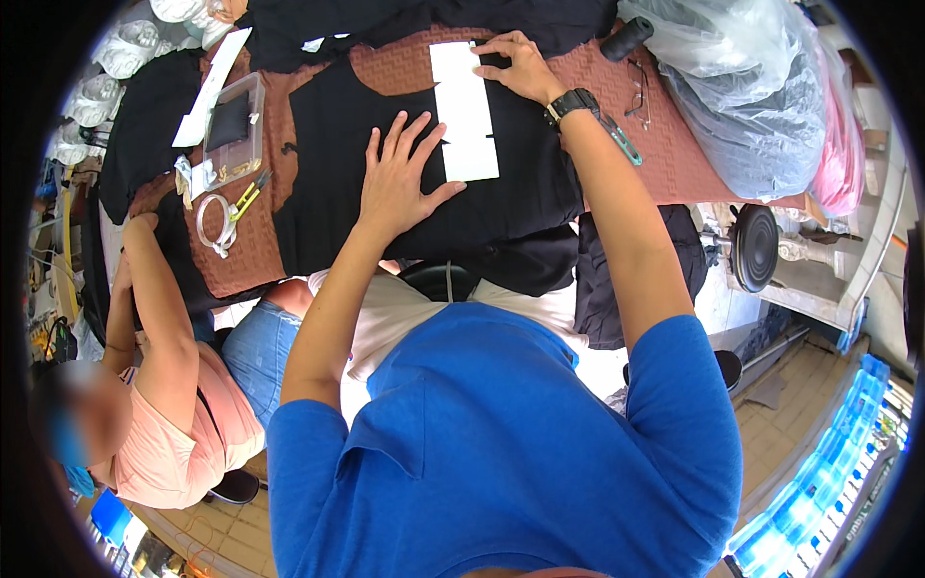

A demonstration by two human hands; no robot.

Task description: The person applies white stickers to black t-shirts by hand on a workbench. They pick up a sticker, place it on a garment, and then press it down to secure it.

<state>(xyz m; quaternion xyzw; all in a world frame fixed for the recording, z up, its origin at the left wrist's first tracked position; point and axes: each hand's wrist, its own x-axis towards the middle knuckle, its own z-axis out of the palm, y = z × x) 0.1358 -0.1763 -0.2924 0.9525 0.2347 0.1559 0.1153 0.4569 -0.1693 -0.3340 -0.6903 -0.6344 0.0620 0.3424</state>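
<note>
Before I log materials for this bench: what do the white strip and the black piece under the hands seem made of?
White template strip: looks like stiff card or paper, matte, with flat, crisp edges and small notches. Black garment piece: seems soft matte fabric, draping over the table edge; the fibre cannot be told. Left hand and right hand press on them.

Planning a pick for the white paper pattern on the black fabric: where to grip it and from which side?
Take the white paper pattern at its near right edge, coming from the person's right. It lies flat on the black fabric, so a pinch probably needs an edge lifted first. The left hand presses beside its near left edge, and the right hand pins its far end.
</note>
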